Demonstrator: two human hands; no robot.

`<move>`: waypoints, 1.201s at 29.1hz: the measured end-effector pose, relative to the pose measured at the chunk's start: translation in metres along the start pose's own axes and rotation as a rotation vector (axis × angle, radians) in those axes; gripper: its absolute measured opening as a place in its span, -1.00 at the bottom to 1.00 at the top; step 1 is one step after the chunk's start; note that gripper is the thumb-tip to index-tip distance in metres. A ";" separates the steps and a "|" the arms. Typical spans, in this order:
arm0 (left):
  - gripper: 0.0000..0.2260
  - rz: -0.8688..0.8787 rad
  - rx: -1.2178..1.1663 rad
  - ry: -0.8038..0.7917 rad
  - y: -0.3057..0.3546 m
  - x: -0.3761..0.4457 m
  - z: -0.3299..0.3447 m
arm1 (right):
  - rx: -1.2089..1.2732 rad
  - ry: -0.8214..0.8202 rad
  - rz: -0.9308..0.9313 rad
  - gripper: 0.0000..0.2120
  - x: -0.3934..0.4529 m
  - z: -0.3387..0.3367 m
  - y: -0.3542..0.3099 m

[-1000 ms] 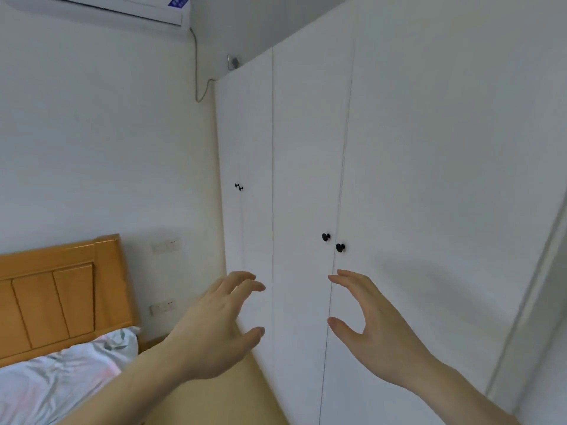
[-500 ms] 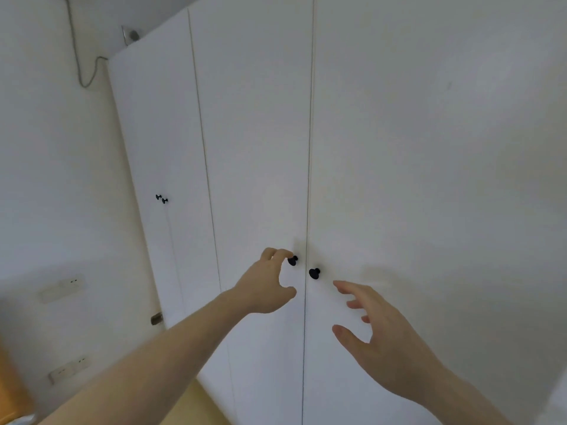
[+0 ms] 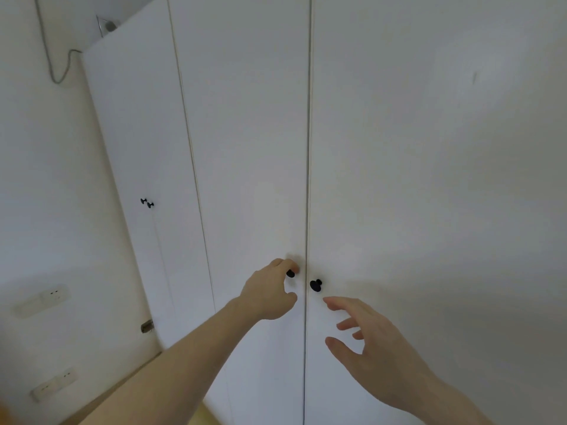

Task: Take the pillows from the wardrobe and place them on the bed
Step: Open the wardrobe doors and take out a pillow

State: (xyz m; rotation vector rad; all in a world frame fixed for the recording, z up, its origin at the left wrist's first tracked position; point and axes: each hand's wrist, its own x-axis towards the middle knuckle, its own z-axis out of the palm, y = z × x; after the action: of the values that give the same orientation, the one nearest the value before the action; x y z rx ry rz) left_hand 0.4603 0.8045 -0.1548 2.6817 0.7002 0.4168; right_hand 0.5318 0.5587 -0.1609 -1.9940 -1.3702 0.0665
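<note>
Our left hand [image 3: 270,289] reaches far forward with fingers curled together; our right hand [image 3: 377,348] hovers nearer, fingers spread apart.

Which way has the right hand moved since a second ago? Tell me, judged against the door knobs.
Yes. The right hand has come up toward the right knob, fingertips now just below it, not touching.

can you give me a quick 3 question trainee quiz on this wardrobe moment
1. True or false: the wardrobe doors are shut.
2. Which hand is at a black knob? A) left B) right C) both
3. Fill in: the right hand is spread open just ____ the right knob.

Key:
1. True; no pillows show.
2. A; the left hand curls its fingers around the left knob.
3. below, not touching it.
</note>
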 end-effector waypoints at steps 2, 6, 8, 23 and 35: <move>-0.60 -0.019 -0.007 0.058 0.001 -0.001 0.004 | 0.007 -0.018 -0.006 -0.54 0.003 0.006 -0.003; -0.71 -0.049 -0.018 0.176 -0.001 -0.016 0.014 | 0.010 -0.038 -0.024 -0.55 0.004 0.016 -0.003; -0.75 -0.051 -0.033 0.226 -0.007 -0.026 0.013 | 0.014 -0.043 -0.020 -0.55 0.005 0.020 0.000; -0.59 -0.332 0.146 0.445 -0.078 -0.128 -0.049 | 0.073 -0.226 -0.172 -0.56 0.042 0.081 -0.029; -0.80 -0.620 0.080 0.566 -0.160 -0.182 -0.090 | -0.028 -0.390 -0.220 -0.52 0.083 0.136 -0.032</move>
State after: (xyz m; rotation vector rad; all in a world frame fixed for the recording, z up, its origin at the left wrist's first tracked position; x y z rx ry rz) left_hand 0.2094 0.8645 -0.1710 2.2330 1.6631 0.9862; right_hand 0.4862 0.7045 -0.2168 -1.9042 -1.8374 0.3518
